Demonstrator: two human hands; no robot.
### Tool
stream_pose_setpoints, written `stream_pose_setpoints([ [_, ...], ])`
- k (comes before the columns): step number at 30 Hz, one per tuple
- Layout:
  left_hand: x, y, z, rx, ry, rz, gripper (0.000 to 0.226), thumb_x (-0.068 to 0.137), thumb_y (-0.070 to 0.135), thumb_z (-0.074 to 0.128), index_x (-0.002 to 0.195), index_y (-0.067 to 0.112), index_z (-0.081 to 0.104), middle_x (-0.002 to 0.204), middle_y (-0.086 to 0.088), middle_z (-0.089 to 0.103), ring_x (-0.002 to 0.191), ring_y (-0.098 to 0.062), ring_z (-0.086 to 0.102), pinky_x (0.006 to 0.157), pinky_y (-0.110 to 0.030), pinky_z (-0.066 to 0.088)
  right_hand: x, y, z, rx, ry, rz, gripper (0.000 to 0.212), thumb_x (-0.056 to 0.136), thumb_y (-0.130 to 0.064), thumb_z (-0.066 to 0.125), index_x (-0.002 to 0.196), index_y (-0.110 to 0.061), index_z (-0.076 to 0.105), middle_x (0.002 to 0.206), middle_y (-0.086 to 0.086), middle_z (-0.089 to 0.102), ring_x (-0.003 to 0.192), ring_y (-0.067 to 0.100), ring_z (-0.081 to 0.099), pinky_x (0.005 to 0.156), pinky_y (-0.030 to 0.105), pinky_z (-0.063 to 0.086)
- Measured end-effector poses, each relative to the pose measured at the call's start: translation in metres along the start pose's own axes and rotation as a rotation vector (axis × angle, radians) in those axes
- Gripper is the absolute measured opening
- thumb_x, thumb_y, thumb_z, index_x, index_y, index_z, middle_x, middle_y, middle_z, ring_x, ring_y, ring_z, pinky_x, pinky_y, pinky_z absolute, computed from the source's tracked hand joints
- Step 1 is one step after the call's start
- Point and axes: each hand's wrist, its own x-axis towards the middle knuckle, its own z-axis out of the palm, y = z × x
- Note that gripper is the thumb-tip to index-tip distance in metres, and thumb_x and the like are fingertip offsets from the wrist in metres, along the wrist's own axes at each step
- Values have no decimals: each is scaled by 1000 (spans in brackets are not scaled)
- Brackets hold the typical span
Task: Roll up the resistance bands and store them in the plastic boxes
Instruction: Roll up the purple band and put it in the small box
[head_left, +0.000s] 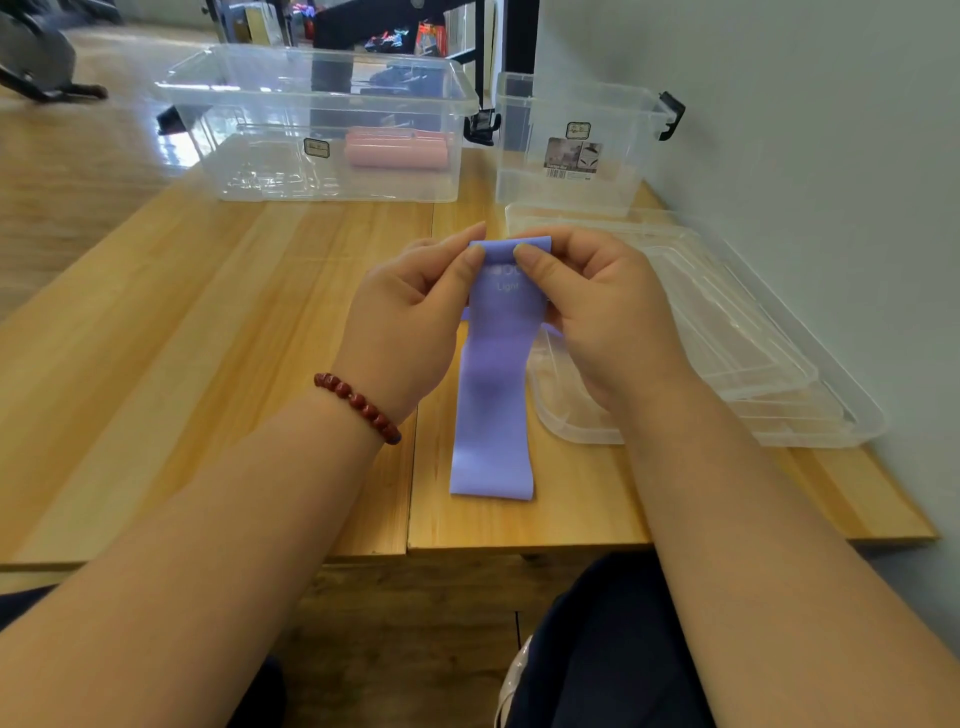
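A purple resistance band (493, 415) marked "Light" lies lengthwise on the wooden table (208, 338), its far end lifted. My left hand (410, 322) and my right hand (597, 312) each pinch that far end between thumb and fingers, side by side. A large clear plastic box (322, 124) stands at the back, holding rolled pink bands (397, 150) near its right side. A smaller clear box (576, 140) with black latches stands to its right; I see nothing inside it.
Two clear lids (727, 353) lie stacked on the right of the table, against the grey wall (805, 156). The near table edge runs just in front of my lap. Dark furniture and a wooden floor lie behind the boxes.
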Motion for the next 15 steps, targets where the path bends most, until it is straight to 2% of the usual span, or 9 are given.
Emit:
stream_pose_setpoints([
  [2,0,-1,0,27,14,27,26,101,15,52,103,38,65,110,14,66,105,-7,65,82,-20,54,0,0,1,-13,10,-13,16,92,-19,63,105,-14,71,98,7,74,98,26,70,90,49,56],
  [5,-1,1,0,-20,-9,20,25,101,11,49,110,25,68,105,7,70,100,-6,68,78,-17,54,-1,-2,2,-17,55,-43,12,91,-15,66,98,-24,68,90,2,71,88,18,68,83,40,55],
  [7,-1,1,0,-66,-39,-14,25,101,9,49,110,22,68,105,2,72,99,-9,69,80,-21,54,-1,-4,2,-15,65,-57,12,92,-9,65,93,-22,67,90,6,72,88,19,69,83,42,56],
  [10,2,-1,-1,-116,9,-72,22,97,10,58,112,25,66,104,4,73,102,-14,69,86,-29,56,-2,-4,1,-10,77,-47,13,93,-9,64,89,-21,68,89,9,73,88,25,70,83,47,55],
  [12,4,-2,-1,-150,47,-87,21,94,9,63,108,24,68,97,4,74,96,-15,71,84,-31,57,-2,-4,1,-23,80,-49,14,93,-12,65,86,-24,67,87,8,73,90,30,70,84,51,55],
  [15,4,-1,-2,-190,75,-82,13,90,6,67,95,17,71,83,5,75,83,-12,72,73,-24,56,-3,-5,0,-35,71,-54,15,92,-13,65,85,-25,67,84,7,73,90,33,69,81,55,56],
])
